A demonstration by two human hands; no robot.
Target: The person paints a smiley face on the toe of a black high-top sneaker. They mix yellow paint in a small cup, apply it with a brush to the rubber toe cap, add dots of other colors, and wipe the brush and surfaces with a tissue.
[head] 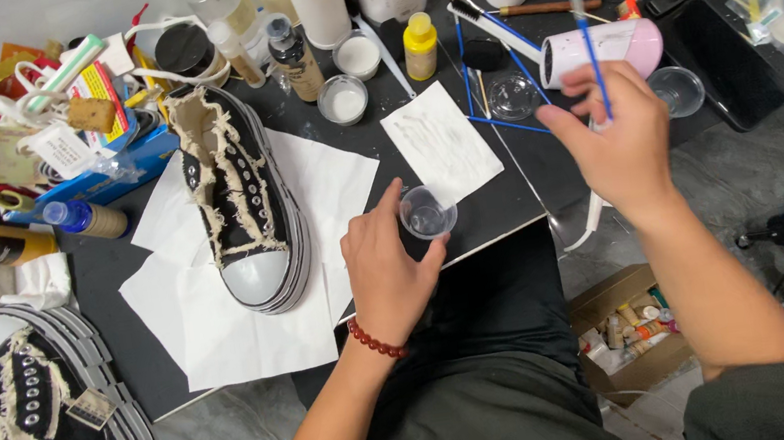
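Note:
My left hand (383, 267) grips a small clear plastic cup (428, 213) at the near edge of the black table (528, 177). A red bead bracelet circles that wrist. My right hand (614, 130) is raised over the table's right side and pinches a thin blue-handled paintbrush (586, 28), bristles pointing up and away. A black high-top sneaker (242, 194) with frayed cream trim and a grey toe cap stands on white paper sheets (224, 323), left of my left hand. A second matching sneaker (56, 426) lies at the lower left.
Bottles, jars and small white cups crowd the table's far side, with a yellow bottle (420, 45), a pink hair dryer (607, 48) and another clear cup (676, 90). A smudged white paper (440, 141) lies mid-table. A cardboard box of paint tubes (629, 330) sits on the floor.

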